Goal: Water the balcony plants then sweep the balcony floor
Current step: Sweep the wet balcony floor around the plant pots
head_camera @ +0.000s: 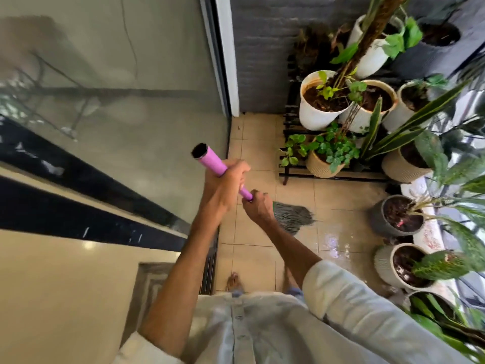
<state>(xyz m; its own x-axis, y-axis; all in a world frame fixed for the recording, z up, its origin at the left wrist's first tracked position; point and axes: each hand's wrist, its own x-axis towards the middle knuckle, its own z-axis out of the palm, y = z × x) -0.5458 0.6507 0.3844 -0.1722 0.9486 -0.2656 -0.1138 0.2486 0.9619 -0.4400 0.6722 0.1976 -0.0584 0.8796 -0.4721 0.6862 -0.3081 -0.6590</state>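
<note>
Pink plastic formed the broom handle (pixel 210 161), which ran from its open end at ten o'clock down toward centre frame. The left hand (pixel 225 185) was wrapped tight around the handle's upper part, fingers fully curled. Just below it, toward four o'clock, the right hand (pixel 258 206) was closed around the handle's lower end, where the pink stopped. Grey bristles (pixel 292 216) fanned out from under the right hand toward three o'clock, resting on the tan tiled floor (pixel 262 158). A wet, shiny patch (pixel 333 241) lay on the tiles just beyond the bristles at four o'clock. Potted plants (pixel 325 101) crowded a black rack (pixel 288 127) at one o'clock, with more pots (pixel 399 216) along the three o'clock edge. A glass door (pixel 118 101) filled the nine o'clock side.
</note>
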